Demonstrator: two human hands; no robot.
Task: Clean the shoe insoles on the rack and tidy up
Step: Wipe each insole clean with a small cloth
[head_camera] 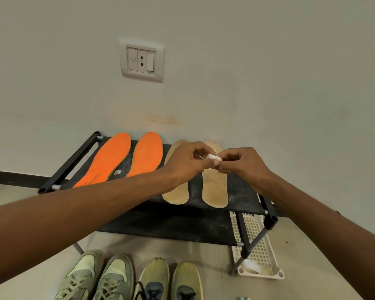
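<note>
Orange insoles (126,158) and tan insoles (214,187) are laid on the top shelf of the black rack (204,226), the orange pair toward its left end. Above the tan pair, a small white wad (213,157) is pinched between the fingertips of the left hand (186,163) and right hand (245,165). Two pairs of shoes (139,278) are lined up on the floor before the rack; a white basket (258,247) is seen at its right end.

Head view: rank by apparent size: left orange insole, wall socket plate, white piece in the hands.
1. Left orange insole
2. Wall socket plate, though it sits farther away
3. White piece, pinched by both the left hand and right hand
</note>
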